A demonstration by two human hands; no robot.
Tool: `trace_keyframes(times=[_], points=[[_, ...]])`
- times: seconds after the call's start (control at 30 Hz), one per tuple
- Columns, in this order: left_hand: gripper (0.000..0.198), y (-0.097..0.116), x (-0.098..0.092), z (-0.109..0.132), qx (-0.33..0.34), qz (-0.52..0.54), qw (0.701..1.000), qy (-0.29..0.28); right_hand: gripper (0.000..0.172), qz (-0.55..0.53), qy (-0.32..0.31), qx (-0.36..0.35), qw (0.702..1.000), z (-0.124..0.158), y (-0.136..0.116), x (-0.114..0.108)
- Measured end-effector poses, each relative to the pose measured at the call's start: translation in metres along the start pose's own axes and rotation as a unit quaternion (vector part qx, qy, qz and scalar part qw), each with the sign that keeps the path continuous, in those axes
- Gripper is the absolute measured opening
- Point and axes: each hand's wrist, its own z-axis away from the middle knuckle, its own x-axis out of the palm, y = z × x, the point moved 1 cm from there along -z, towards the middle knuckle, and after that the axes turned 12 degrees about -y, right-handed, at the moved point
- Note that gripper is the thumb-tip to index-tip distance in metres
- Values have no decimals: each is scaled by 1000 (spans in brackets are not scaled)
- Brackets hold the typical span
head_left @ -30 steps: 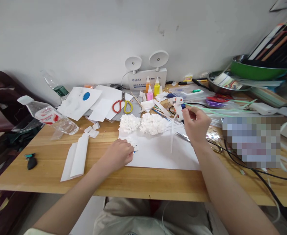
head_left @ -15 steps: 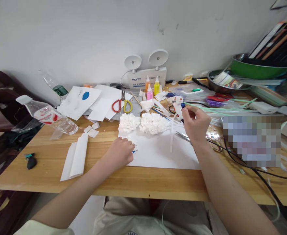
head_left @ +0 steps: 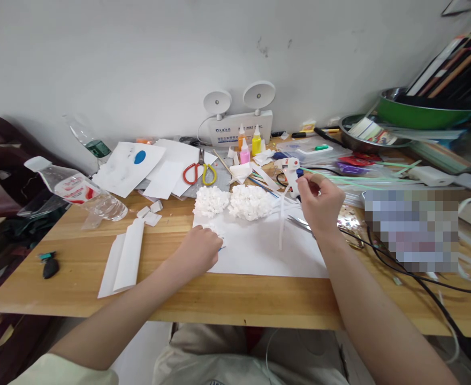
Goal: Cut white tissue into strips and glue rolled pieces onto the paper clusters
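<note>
My left hand (head_left: pixel 201 248) is closed in a loose fist over the left part of a white paper sheet (head_left: pixel 267 248). A thin blue piece (head_left: pixel 221 248) pokes out beside its fingers; the rest of it is hidden. Just beyond sit two clumps of crumpled white bits, a left clump (head_left: pixel 211 201) and a right clump (head_left: pixel 250 202). My right hand (head_left: pixel 321 200) is closed at the blue trigger side of a white hot glue gun (head_left: pixel 290 174). A narrow white strip (head_left: pixel 282 224) hangs below the gun, near the scissor blades (head_left: pixel 299 222).
Red-and-yellow-handled scissors (head_left: pixel 200 171), loose papers (head_left: pixel 129 166) and paint bottles (head_left: pixel 245 154) lie behind. At left are a water bottle (head_left: pixel 78 187), folded paper (head_left: pixel 127 262) and a black blower (head_left: pixel 51 266). Black cables (head_left: pixel 416 275) and a metal bowl (head_left: pixel 374 140) are at right.
Both hands and the glue gun stay almost in place. The whole view has shifted very slightly.
</note>
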Motion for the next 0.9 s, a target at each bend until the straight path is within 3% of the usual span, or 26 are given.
trace_keyframes(times=[0.17, 0.4, 0.57, 0.73, 0.9], points=[[16, 3, -4, 2, -6, -15, 999, -30, 20, -1, -2, 4, 1000, 0, -1, 0], [16, -2, -6, 10, -39, 60, 997, -18, 20, 10, -18, 11, 1000, 0, -3, -1], [19, -15, 0, 19, -69, 155, 985, 38, 20, 6, -23, 11, 1000, 1, -1, 0], [19, -16, 11, 20, -71, 283, 951, 107, 20, -3, -11, -2, 1000, 1, 0, 0], [12, -12, 24, 18, -44, 337, 934, 108, 21, -2, -12, 4, 1000, 1, 1, 0]])
